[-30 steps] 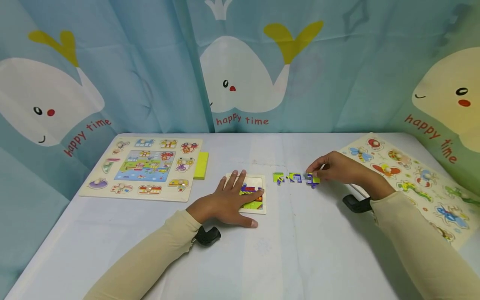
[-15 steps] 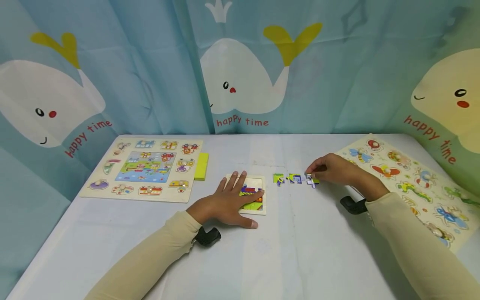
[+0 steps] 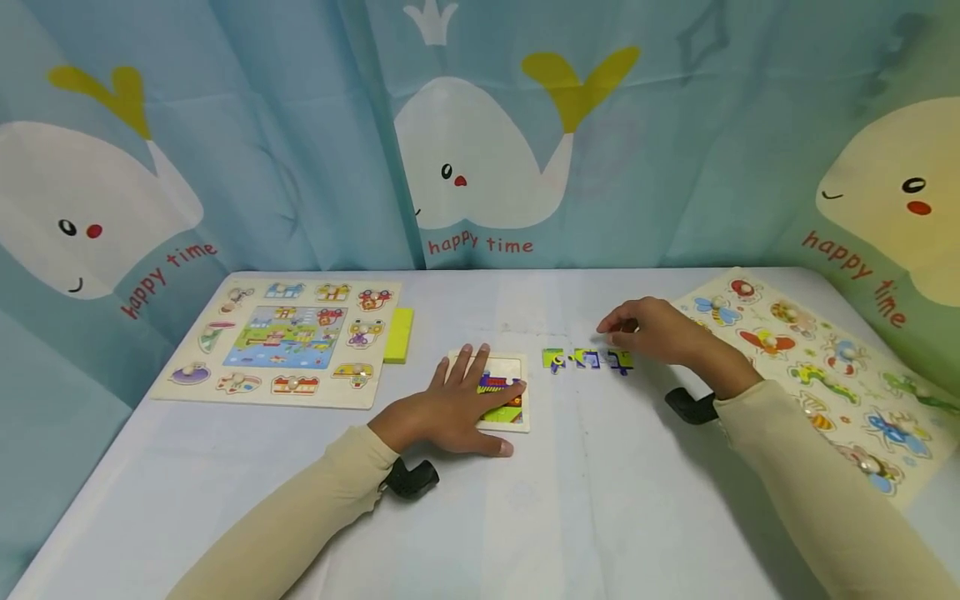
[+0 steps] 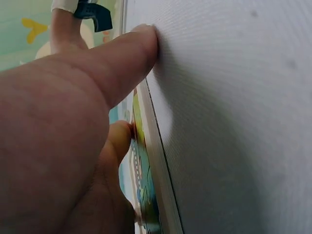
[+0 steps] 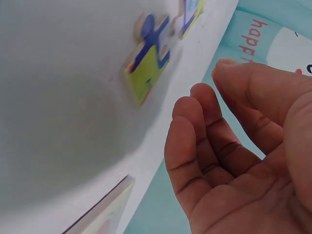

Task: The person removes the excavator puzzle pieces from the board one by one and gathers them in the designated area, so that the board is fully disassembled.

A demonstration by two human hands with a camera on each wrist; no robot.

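My left hand (image 3: 450,417) lies with fingers spread across a small framed jigsaw puzzle (image 3: 527,410), covering much of its train picture. Its thumb rests on the table beside the frame, whose pale edge (image 4: 158,161) shows in the left wrist view. To the right of the puzzle, three loose jigsaw pieces lie in a row: a left piece (image 3: 552,359), a middle piece (image 3: 587,358) and a right piece (image 3: 620,361), all green and purple. Just above the right piece hovers my right hand (image 3: 654,333), fingers loosely bent and holding nothing. The right wrist view shows that green-purple piece (image 5: 146,73) apart from the fingertips.
A large wooden vehicle puzzle board (image 3: 168,392) lies at the left, with a yellow block (image 3: 399,335) by its right edge. An insect puzzle board (image 3: 840,325) sits at the right, partly under the right forearm. A blue whale-print curtain (image 3: 637,167) hangs behind the table.
My right hand has let go of the right jigsaw piece, which was turned slightly, and has lifted up and left from it. The left hand stays on the framed puzzle.
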